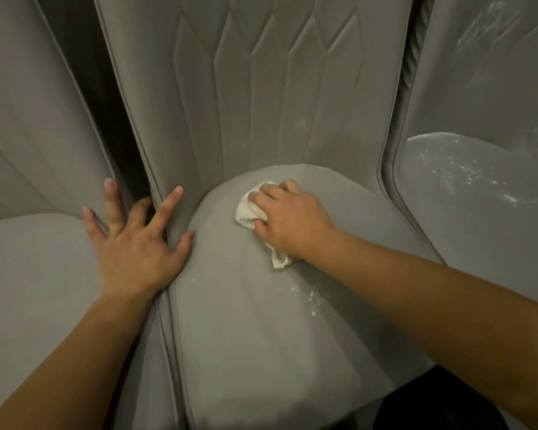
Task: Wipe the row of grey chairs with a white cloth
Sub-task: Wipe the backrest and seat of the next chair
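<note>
White cloth (249, 209): bunched, pressed flat on the seat of the middle chair, centre of frame, near the seam where seat meets backrest; one tail pokes out under the wrist, lower right of the bundle.
Right hand (288, 218): on top of the cloth, fingers curled over it and gripping, palm down; forearm enters from the right edge.
Middle chair (246, 321): grey upholstery, rounded seat, backrest stitched in a diamond pattern in the upper centre; a few white specks on the seat below the right forearm.
Left hand (137, 240): spread wide, holding nothing, palm resting on the left side edge of the middle chair; fingertips reach across the dark gap toward the neighbouring chair.
Left chair (28, 259): grey, same fabric, fills the left of frame; seat surface looks plain.
Right chair (466, 193): grey, upper right of frame; seat and backrest scattered with white specks and smears.
Floor: dark, bottom right, detail not readable.
</note>
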